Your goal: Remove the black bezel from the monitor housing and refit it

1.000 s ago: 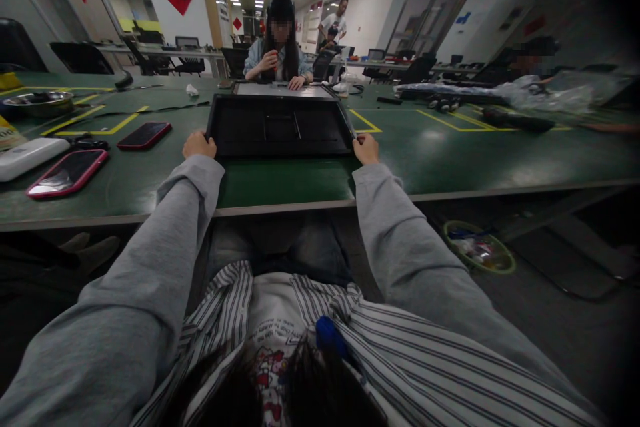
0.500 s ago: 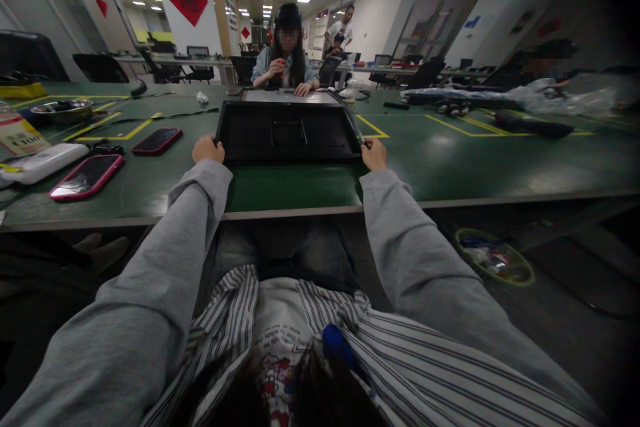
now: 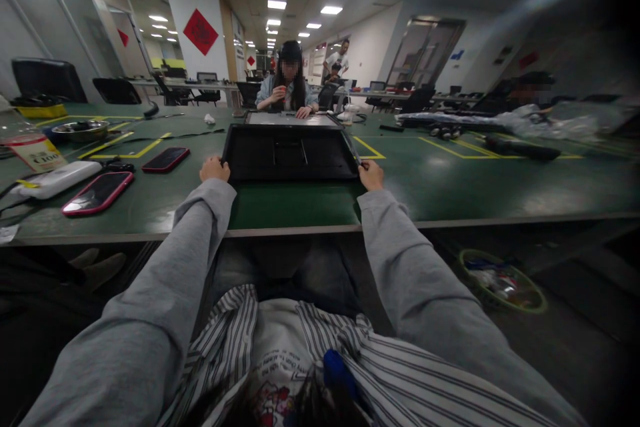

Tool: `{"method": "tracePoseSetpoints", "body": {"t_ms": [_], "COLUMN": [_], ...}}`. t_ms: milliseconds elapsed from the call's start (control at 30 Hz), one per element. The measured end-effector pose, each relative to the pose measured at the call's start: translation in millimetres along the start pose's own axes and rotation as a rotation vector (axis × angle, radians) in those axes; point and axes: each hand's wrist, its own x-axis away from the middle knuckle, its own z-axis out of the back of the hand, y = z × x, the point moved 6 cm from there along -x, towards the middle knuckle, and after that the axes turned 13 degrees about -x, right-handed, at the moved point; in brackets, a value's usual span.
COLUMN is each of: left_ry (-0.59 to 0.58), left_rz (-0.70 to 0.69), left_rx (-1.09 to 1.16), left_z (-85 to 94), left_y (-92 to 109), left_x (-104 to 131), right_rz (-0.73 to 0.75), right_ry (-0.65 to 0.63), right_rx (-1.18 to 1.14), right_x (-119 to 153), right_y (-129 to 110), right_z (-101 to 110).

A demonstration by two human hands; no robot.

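A black, shallow rectangular panel [image 3: 253, 160], like a monitor's back cover, lies on the green table in front of me. It has a raised rim and a recessed middle part. My left hand [image 3: 215, 169] is closed on its near left corner, fingers over the rim. At the near right corner my right hand [image 3: 371, 175] is closed on the edge. A slim grey strip [image 3: 352, 152] runs along that edge to the right fingertips; whether it is a held tool or part of the panel I cannot tell.
Two phones [image 3: 166, 159] and a white power strip [image 3: 60, 179] lie to the left, near a bottle [image 3: 37, 150] and a metal bowl [image 3: 80, 129]. Across the table a person [image 3: 287, 83] sits behind a grey panel [image 3: 295, 119]. Plastic wrap [image 3: 550, 123] lies at right.
The view has tilted upward, so the table and hands appear lower in the picture. Both hands keep their hold on the black panel, which stays in place on the table.
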Motion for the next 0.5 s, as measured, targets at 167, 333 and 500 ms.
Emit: {"method": "tracePoseSetpoints", "body": {"t_ms": [167, 333, 500], "left_ry": [-0.015, -0.017, -0.020], "left_rz": [0.013, 0.014, 0.009], "left_rx": [0.023, 0.037, 0.039], "left_z": [2.6, 3.8, 0.7], "left_y": [1.1, 0.5, 0.0], "left_x": [3.5, 3.7, 1.0], "right_rz": [-0.026, -0.022, -0.033], "right_ry": [-0.007, -0.005, -0.006], "right_rx": [0.014, 0.002, 0.020], "right_x": [0.7, 1.8, 1.3], "right_y": [-0.6, -1.7, -1.3], "right_z": [0.3, 1.2, 1.4]}}
